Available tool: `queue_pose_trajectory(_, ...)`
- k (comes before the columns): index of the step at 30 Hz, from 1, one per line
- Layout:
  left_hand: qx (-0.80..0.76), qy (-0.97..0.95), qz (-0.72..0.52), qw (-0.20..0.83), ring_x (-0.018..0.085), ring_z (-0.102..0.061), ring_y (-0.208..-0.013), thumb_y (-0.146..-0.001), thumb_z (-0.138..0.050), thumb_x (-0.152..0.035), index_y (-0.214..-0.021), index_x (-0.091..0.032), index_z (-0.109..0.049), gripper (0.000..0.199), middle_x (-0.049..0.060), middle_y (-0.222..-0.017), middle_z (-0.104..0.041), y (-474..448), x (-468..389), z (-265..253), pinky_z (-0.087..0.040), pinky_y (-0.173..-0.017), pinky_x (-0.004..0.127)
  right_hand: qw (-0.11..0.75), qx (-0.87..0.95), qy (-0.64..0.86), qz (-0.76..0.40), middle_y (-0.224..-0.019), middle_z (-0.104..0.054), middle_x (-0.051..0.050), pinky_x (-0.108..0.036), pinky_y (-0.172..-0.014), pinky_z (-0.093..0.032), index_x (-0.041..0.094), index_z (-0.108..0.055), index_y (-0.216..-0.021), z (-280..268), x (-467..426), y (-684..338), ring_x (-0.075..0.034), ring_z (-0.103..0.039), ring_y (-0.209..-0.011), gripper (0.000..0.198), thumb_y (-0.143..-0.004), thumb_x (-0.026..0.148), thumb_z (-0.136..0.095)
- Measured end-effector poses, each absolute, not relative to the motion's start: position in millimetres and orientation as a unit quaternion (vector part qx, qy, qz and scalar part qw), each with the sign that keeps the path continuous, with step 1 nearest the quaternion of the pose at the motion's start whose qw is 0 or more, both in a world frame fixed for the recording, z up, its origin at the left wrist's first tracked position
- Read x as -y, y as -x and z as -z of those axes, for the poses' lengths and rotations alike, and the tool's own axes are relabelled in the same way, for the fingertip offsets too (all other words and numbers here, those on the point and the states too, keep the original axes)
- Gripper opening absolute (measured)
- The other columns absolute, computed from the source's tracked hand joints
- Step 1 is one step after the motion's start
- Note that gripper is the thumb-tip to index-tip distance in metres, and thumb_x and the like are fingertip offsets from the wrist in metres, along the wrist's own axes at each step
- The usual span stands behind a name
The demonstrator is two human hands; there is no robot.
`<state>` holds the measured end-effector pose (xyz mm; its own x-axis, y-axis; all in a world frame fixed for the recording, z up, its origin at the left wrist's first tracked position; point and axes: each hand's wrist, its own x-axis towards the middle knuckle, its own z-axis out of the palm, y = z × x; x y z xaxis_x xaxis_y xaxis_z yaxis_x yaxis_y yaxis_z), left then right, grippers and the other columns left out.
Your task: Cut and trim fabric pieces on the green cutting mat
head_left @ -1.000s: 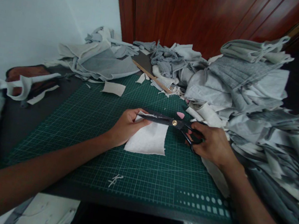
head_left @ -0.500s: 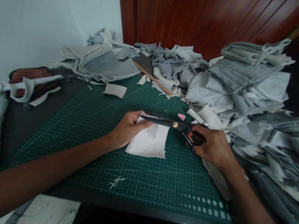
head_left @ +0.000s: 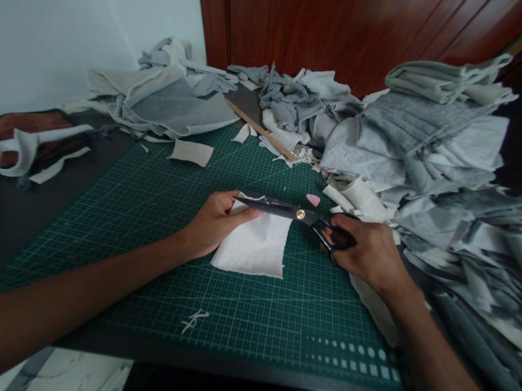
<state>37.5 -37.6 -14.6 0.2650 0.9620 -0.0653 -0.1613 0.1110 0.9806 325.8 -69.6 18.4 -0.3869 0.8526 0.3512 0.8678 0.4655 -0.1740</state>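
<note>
A pale, roughly square piece of fabric (head_left: 255, 245) hangs from my left hand (head_left: 214, 221), whose thumb and fingers pinch its upper left corner. My right hand (head_left: 368, 250) grips the handles of black scissors (head_left: 300, 214) with a brass pivot. The blades lie along the fabric's top edge and point left, their tips at my left fingers. A thin sliver of fabric shows just above the blades. Beneath both hands lies a green cutting mat (head_left: 146, 276) with a white grid.
A pink piece of chalk (head_left: 312, 199) lies beyond the scissors. Heaped grey cloth (head_left: 366, 151) fills the right and back. A wooden stick (head_left: 264, 131) and a small fabric rectangle (head_left: 191, 153) lie at the far side. Thread snippets (head_left: 195, 320) are near the front edge.
The view has shifted slightly, so most things sit a little further left. My hands, the fabric and the scissors keep nearly the same pose.
</note>
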Motion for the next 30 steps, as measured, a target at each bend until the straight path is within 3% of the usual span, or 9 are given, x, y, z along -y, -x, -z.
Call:
queue_pose_trajectory(13,-0.404,-0.512,-0.432,0.623,0.014,-0.066,-0.064,-0.078,-0.087,-0.047,-0.089,-0.016,-0.077,0.034,0.003,-0.079,-0.076,-34.2,38.1,12.7,-0.051,-0.057,0.025,0.185,0.823,0.536,0.015,-0.054,-0.059,0.001,-0.026,-0.051,-0.029,0.023,-0.066,-0.070,-23.9,67.4,-333.4,-0.014,-0.048,-0.046,0.012,-0.080,0.027,-0.060)
queue_pose_trajectory(19,-0.374,-0.509,-0.426,0.648,0.021,-0.076,-0.092,-0.083,-0.084,-0.048,-0.098,-0.019,-0.078,0.034,0.008,-0.101,-0.081,-35.8,39.4,7.4,-0.060,-0.077,0.029,0.243,0.794,0.557,0.010,-0.056,-0.059,0.001,-0.025,-0.051,-0.032,0.021,-0.064,-0.071,-18.3,66.6,-331.8,-0.012,-0.050,-0.048,0.018,-0.085,0.032,-0.063)
queue_pose_trajectory(23,-0.369,-0.520,-0.423,0.644,0.023,-0.076,-0.096,-0.085,-0.082,-0.050,-0.099,-0.019,-0.077,0.034,0.010,-0.105,-0.081,-36.1,39.0,9.1,-0.061,-0.080,0.030,0.284,0.763,0.580,-0.017,-0.056,-0.058,0.002,-0.024,-0.050,-0.033,0.022,-0.059,-0.070,-15.9,65.2,-333.2,-0.012,-0.049,-0.049,0.019,-0.084,0.032,-0.066)
queue_pose_trajectory(27,-0.362,-0.512,-0.431,0.649,0.020,-0.074,-0.089,-0.085,-0.081,-0.050,-0.099,-0.019,-0.074,0.034,0.008,-0.102,-0.079,-36.4,38.3,12.5,-0.060,-0.078,0.029,0.278,0.758,0.589,-0.029,-0.063,-0.063,0.001,-0.026,-0.050,-0.035,0.023,-0.058,-0.078,-16.9,63.7,-333.8,-0.014,-0.053,-0.051,0.021,-0.084,0.041,-0.068)
queue_pose_trajectory(30,-0.364,-0.499,-0.440,0.651,0.017,-0.070,-0.077,-0.083,-0.082,-0.049,-0.096,-0.019,-0.072,0.034,0.003,-0.089,-0.075,-37.3,38.2,13.4,-0.056,-0.069,0.026,0.238,0.774,0.587,0.008,-0.078,-0.070,-0.006,-0.029,-0.056,-0.042,0.021,-0.060,-0.094,-14.1,62.0,-332.9,-0.021,-0.062,-0.063,0.027,-0.084,0.045,-0.068)
